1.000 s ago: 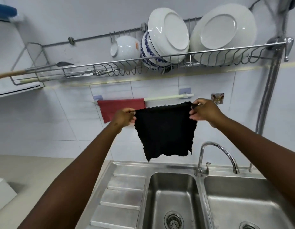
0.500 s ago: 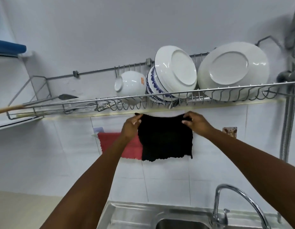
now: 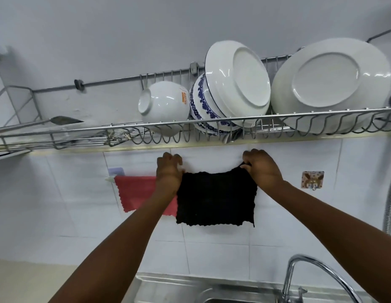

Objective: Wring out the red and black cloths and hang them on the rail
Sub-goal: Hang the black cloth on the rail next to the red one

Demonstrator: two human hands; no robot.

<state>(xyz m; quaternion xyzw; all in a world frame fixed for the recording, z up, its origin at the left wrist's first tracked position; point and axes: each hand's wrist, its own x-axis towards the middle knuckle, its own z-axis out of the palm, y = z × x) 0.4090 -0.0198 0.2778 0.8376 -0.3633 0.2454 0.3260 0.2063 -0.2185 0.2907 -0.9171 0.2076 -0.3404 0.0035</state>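
Left hand and right hand pinch black cloth top corners, cloth hanging between (overlaps red cloth), under dish rack.

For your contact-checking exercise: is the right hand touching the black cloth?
Touching. The head view shows the right hand with fingers curled over the black cloth's top right corner, pinching it with no gap.

White bowl on the far wire rack bore a small orange label, print too blurred to read. No other text was legible.
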